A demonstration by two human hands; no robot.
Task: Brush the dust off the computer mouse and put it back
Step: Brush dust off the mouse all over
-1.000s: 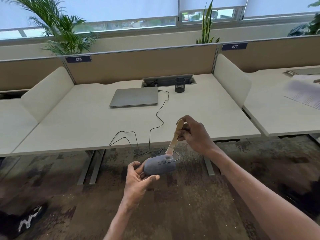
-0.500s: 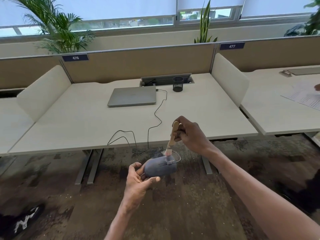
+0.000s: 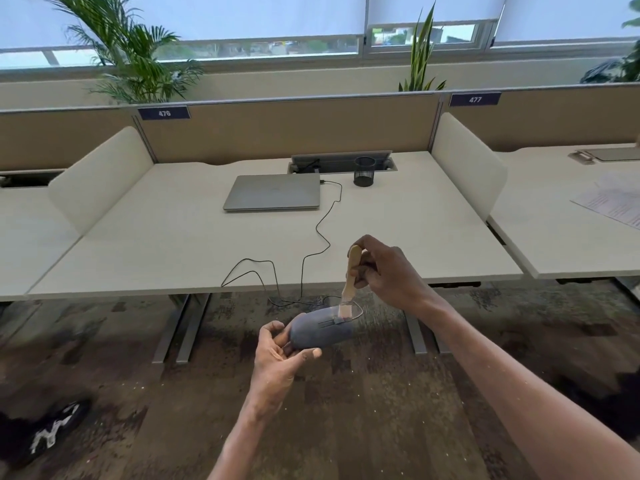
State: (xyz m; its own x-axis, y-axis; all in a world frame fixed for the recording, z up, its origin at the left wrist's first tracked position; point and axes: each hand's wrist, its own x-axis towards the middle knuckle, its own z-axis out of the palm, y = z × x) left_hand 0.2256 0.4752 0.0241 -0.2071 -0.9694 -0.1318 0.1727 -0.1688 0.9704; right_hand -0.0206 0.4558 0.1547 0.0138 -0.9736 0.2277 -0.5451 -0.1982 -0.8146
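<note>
Below the front edge of the desk [image 3: 194,244], over the mottled brown carpet [image 3: 374,403], the left hand [image 3: 277,362] cradles a grey computer mouse [image 3: 318,331] from its rear end, thumb along the near side and fingers curled up behind it, so the mouse sits in the air, clear of the desk. Its black cable [image 3: 304,261] runs from the front of the mouse up over the desk edge, loops across the pale top and reaches the right side of a closed silver laptop [image 3: 273,192]. The right hand [image 3: 388,271] is closed around the wooden handle of a small brush [image 3: 350,282], held nearly upright, with the pale bristles pressed onto the top front of the mouse by the scroll wheel. A black mesh pen cup [image 3: 364,171] stands just right of the laptop, in front of the open cable tray [image 3: 341,160]. Tan partitions behind carry labels reading 476 [image 3: 164,113] and 477 [image 3: 474,99]. Printed papers [image 3: 613,202] lie on the neighbouring desk at right, and a dark shoe [image 3: 52,434] shows at lower left.
</note>
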